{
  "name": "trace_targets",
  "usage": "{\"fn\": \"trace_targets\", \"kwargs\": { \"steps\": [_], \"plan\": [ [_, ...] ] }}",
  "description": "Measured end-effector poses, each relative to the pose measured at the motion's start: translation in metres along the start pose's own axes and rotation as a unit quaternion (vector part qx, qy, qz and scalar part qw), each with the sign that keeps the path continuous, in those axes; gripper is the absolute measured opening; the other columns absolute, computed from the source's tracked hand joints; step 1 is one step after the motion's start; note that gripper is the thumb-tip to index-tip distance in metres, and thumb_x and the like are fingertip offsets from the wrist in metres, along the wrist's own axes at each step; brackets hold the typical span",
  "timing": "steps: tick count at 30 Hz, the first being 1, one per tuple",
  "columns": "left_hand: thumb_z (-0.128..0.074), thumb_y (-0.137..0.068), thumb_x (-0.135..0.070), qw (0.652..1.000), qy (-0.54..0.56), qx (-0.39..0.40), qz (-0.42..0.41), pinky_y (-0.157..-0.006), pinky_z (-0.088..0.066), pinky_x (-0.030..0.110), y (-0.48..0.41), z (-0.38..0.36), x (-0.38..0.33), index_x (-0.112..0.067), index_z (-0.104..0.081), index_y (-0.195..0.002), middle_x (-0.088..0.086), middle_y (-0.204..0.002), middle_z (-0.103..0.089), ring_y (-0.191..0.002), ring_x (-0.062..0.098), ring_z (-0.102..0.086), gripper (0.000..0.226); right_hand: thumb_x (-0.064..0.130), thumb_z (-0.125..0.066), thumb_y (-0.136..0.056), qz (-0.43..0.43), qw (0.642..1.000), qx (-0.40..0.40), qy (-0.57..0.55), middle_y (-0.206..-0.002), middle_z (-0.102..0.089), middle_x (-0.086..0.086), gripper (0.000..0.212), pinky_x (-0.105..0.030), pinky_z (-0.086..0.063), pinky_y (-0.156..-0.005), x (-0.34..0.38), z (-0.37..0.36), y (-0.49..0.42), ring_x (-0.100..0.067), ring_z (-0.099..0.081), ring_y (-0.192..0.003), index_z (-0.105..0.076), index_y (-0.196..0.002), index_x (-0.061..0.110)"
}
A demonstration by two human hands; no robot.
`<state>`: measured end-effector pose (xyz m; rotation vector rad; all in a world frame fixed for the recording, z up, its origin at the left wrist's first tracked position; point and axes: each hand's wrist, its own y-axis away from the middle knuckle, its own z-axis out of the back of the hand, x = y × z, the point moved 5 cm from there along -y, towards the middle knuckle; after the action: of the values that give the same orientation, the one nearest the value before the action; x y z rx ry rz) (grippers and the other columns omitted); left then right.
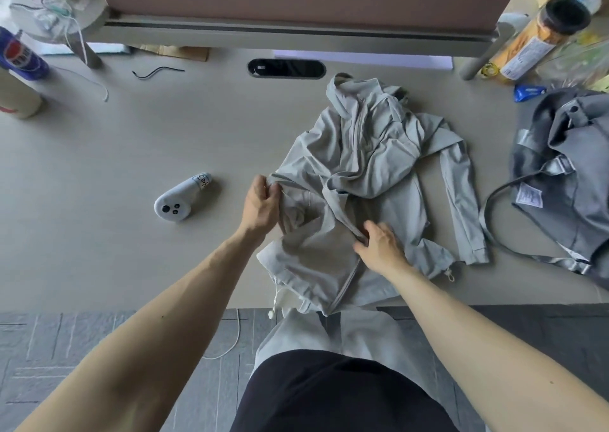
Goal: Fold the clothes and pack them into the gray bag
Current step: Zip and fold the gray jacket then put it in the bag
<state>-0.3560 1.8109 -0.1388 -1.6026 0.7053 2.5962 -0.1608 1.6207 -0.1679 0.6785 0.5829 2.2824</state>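
Step in hand: spreading crumpled gray jacket on table, not yet folded. Left hand pinches fabric edge; right hand grips zipper edge. Gray bag lies at right, apart. Next, likely: flatten the jacket, lay sleeves inward.

Jacket thin matt cloth; gray bag sheeny fabric; table smooth matt.
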Motion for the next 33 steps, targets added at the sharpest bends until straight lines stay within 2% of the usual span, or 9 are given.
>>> {"fn": "trace_targets", "kwargs": {
  "steps": [5, 10, 15, 18, 22, 24, 27, 30, 33],
  "plan": [
    [-0.049, -0.101, -0.027, 0.995, -0.050, -0.044, -0.074, -0.068, -0.041, 0.032, -0.017, 0.054, -0.044, -0.014, -0.055, -0.096, -0.002, -0.083, -0.059, -0.077, 0.017, -0.053, 0.016, 0.034, -0.048, -0.096, -0.023, 0.999, -0.027, 0.023, -0.123, -0.052, -0.015, 0.030, -0.047, -0.045, -0.095, 0.014, 0.005, -0.003, -0.038, -0.051, -0.117, -0.056, -0.111, 0.009],
    [-0.058, -0.099, -0.022, 0.988, -0.104, -0.037, -0.111, -0.061, -0.049, 0.025, -0.040, 0.091, -0.063, -0.011, -0.057, -0.094, 0.000, -0.076, -0.072, -0.061, 0.007, -0.066, 0.012, 0.025, -0.058, -0.089, -0.014, 0.991, -0.055, -0.118, -0.093, -0.063, -0.015, 0.018, -0.038, -0.042, -0.073, 0.013, 0.026, -0.005, -0.037, -0.059, -0.094, -0.053, -0.091, 0.007],
    [-0.060, -0.088, -0.016, 0.922, -0.381, 0.039, -0.053, -0.070, -0.047, 0.031, -0.061, 0.096, -0.033, -0.017, -0.069, -0.094, 0.015, -0.095, -0.072, -0.087, 0.035, -0.066, 0.011, 0.039, -0.074, -0.085, 0.002, 0.972, 0.087, -0.217, -0.090, -0.068, 0.007, 0.022, -0.026, -0.047, -0.072, -0.002, 0.027, 0.001, -0.017, -0.066, -0.093, -0.063, -0.095, 0.023],
    [-0.064, -0.080, -0.016, 0.882, -0.450, 0.138, -0.034, -0.075, -0.049, 0.031, -0.054, 0.081, -0.010, -0.021, -0.069, -0.094, 0.012, -0.104, -0.071, -0.098, 0.033, -0.065, 0.016, 0.039, -0.072, -0.087, -0.046, 0.978, 0.020, -0.202, -0.102, -0.066, 0.002, 0.027, -0.024, -0.042, -0.069, -0.025, 0.032, -0.002, -0.018, -0.063, -0.098, -0.065, -0.100, 0.017],
    [-0.065, -0.084, -0.017, 0.911, -0.388, 0.099, -0.093, -0.077, -0.040, 0.033, -0.053, 0.053, -0.023, -0.015, -0.063, -0.113, 0.013, -0.113, -0.060, -0.102, 0.032, -0.059, 0.029, 0.032, -0.067, -0.091, -0.070, 0.989, -0.001, -0.130, -0.137, -0.038, -0.011, 0.057, -0.008, -0.036, -0.068, -0.041, 0.038, -0.002, -0.018, -0.054, -0.101, -0.040, -0.139, 0.017],
    [-0.068, -0.086, -0.023, 0.936, -0.335, 0.083, -0.072, -0.080, -0.037, 0.034, -0.061, 0.038, -0.026, -0.012, -0.054, -0.126, 0.017, -0.122, -0.058, -0.110, 0.035, -0.055, 0.044, 0.036, -0.070, -0.088, -0.076, 0.991, -0.012, -0.107, -0.142, -0.033, -0.014, 0.078, -0.028, -0.040, -0.092, -0.045, 0.038, -0.005, -0.029, -0.049, -0.119, -0.024, -0.150, 0.022],
    [-0.067, -0.089, -0.038, 0.942, -0.321, 0.099, 0.011, -0.082, -0.038, 0.036, -0.078, 0.018, -0.017, -0.013, -0.037, -0.142, 0.019, -0.130, -0.057, -0.118, 0.037, -0.052, 0.066, 0.040, -0.070, -0.087, -0.114, 0.988, -0.039, -0.101, -0.137, -0.041, -0.017, 0.085, -0.041, -0.041, -0.095, -0.054, 0.038, -0.015, -0.037, -0.049, -0.122, -0.016, -0.150, 0.022],
    [-0.068, -0.086, -0.046, 0.935, -0.329, 0.111, 0.067, -0.081, -0.043, 0.035, -0.087, 0.006, -0.009, -0.012, -0.032, -0.145, 0.016, -0.125, -0.059, -0.114, 0.035, -0.056, 0.077, 0.032, -0.067, -0.091, -0.126, 0.986, -0.035, -0.105, -0.132, -0.051, -0.018, 0.063, -0.039, -0.041, -0.090, -0.063, 0.039, -0.025, -0.037, -0.051, -0.121, -0.035, -0.139, 0.009],
    [-0.068, -0.087, -0.032, 0.917, -0.369, 0.132, 0.075, -0.068, -0.044, 0.032, -0.088, -0.007, -0.010, -0.008, -0.053, -0.128, 0.013, -0.104, -0.062, -0.097, 0.034, -0.064, 0.050, 0.021, -0.060, -0.093, -0.123, 0.989, -0.045, -0.069, -0.096, -0.060, -0.018, 0.018, -0.031, -0.036, -0.069, -0.074, 0.045, -0.031, -0.036, -0.060, -0.097, -0.050, -0.085, 0.009]
  ]
}}
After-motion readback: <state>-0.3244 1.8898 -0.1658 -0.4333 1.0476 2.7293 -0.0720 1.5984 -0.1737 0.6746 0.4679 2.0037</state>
